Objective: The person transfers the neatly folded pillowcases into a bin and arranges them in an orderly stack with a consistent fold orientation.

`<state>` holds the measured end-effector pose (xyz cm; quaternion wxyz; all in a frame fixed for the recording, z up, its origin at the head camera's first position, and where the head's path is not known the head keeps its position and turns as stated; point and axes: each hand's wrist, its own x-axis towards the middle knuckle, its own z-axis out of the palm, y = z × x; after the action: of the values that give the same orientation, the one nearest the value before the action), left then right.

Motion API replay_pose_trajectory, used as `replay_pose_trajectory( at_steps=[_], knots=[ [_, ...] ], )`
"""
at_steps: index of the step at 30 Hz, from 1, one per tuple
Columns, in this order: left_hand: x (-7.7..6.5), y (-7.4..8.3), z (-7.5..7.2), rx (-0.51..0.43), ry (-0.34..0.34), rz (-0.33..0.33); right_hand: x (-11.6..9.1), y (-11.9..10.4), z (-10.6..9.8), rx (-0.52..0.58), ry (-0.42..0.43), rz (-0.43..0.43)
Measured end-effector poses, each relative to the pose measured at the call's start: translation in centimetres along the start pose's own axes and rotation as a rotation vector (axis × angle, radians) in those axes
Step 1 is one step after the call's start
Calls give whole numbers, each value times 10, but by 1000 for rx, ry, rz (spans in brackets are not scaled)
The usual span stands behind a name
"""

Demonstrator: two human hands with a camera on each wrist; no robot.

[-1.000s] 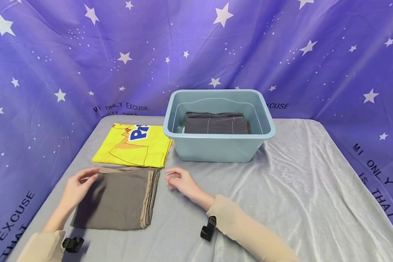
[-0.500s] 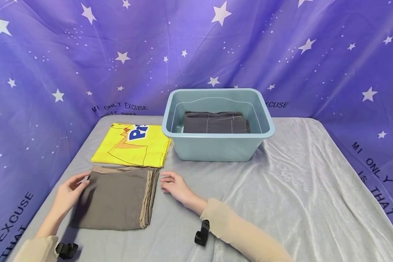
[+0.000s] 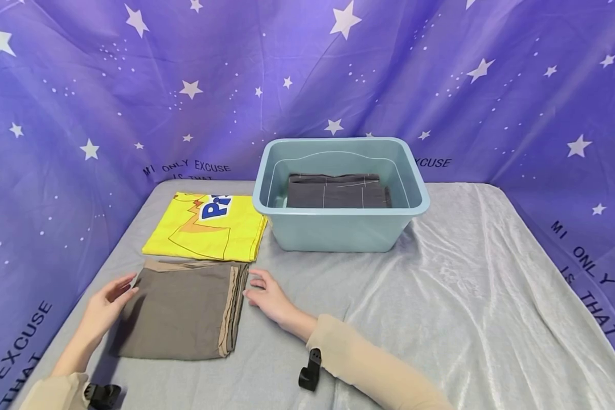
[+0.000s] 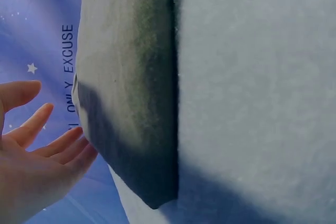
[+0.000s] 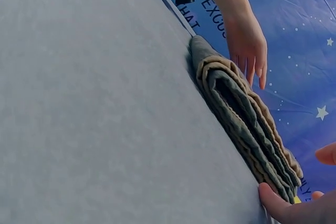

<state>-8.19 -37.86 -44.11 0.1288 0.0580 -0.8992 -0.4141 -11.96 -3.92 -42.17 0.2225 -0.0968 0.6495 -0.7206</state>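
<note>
A folded grey-brown cloth (image 3: 179, 313) with tan edging lies flat at the front left of the table. At its left edge is my left hand (image 3: 105, 304), thumb and fingers apart. In the left wrist view the fingertips of that hand (image 4: 42, 166) come right up to the cloth's side (image 4: 121, 77). My right hand (image 3: 271, 299) is by the opposite edge, fingers loosely bent. The right wrist view shows the layered folds (image 5: 241, 114) side-on, with a fingertip of the right hand (image 5: 294, 211) at their lower end. Neither hand grips anything.
Just behind the cloth lies a folded yellow cloth (image 3: 246, 228) with printed blue letters. A blue-green plastic bin (image 3: 333, 233) stands at the back middle, with a dark folded checked cloth (image 3: 343, 197) inside. A purple star-patterned curtain (image 3: 236, 57) surrounds the grey-covered table (image 3: 466, 313).
My left hand has shifted left and slightly toward me, off the cloth's far left corner. My right hand has moved left to the cloth's right edge, its fingers spreading a little.
</note>
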Motion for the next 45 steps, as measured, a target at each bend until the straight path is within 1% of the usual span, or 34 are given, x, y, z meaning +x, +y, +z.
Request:
replay_pose_trajectory(
  at_steps=[3,5,8,14,22,26,31,35,39,42,45],
  knots=[
    [-5,15,-2,-29,-29,5,2,6,2,14,-11,15],
    [-6,17,-2,-49,-41,2,4,13,2,21,-19,29],
    [-6,15,-2,-62,-56,-16,8,23,1,18,-33,50],
    [-7,11,-2,-64,-86,-85,9,24,2,58,-59,89],
    [-7,8,1,-50,-97,-121,8,21,4,64,-78,113],
    [-8,5,1,-33,-112,-140,10,23,6,75,-102,126],
    [-7,1,0,-34,-128,-157,12,24,8,94,-132,132],
    [-6,-3,-1,-28,-148,-183,13,25,11,80,-154,141],
    [-6,-5,-2,-58,-174,-207,14,26,14,78,-167,145],
    [-5,-6,-3,-96,-201,-233,14,28,15,68,-180,129],
    [-5,-7,-3,-128,-214,-234,15,28,17,57,-194,112]
  ],
)
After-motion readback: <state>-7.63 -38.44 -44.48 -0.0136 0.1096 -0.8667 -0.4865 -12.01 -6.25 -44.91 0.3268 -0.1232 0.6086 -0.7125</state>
